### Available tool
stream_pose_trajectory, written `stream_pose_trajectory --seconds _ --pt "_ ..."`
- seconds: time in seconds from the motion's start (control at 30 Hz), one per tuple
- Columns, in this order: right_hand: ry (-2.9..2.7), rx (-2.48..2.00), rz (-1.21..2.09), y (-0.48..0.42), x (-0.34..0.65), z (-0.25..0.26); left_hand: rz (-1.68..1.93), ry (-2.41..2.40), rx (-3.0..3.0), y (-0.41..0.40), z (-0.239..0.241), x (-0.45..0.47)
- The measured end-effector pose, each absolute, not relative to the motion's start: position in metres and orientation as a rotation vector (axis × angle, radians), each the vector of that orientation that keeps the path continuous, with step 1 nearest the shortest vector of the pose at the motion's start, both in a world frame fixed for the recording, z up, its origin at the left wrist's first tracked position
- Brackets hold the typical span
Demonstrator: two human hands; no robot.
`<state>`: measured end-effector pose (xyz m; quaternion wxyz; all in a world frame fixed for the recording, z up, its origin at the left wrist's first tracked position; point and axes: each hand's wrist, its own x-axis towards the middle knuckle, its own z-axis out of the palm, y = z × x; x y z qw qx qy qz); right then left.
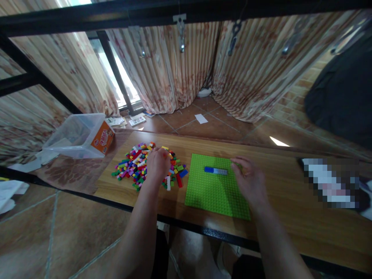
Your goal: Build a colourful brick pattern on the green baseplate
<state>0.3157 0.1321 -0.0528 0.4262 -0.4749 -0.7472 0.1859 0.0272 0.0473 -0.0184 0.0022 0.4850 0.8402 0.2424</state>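
My left hand (158, 164) is over a heap of small coloured toy bricks (135, 164) on the left of the table; its fingertips are hidden behind the back of the hand, so I cannot tell what they hold. Above the right edge of a green studded baseplate (213, 193) is my right hand (248, 176), with fingers loosely curved, a gap inside them, and nothing visible in them. On the upper part of the baseplate lies a short row of bricks, a blue brick (208, 169) at its left end and a grey brick (222, 171) at its right.
A clear plastic box (72, 149) with an orange label stands beyond the table's left end. The wooden table (285, 193) bears a pixelated object (328, 184) at right. A black bar (186, 13) with hanging clips crosses overhead. Dark fabric (343, 89) is at the upper right.
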Motion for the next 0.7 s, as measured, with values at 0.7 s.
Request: stream_pose_trajectory --seconds 0.7 --pt "-1.997 -0.9 0.963 0.098 0.285 -0.03 1.213 0.957 0.589 0.057 -0.023 0.113"
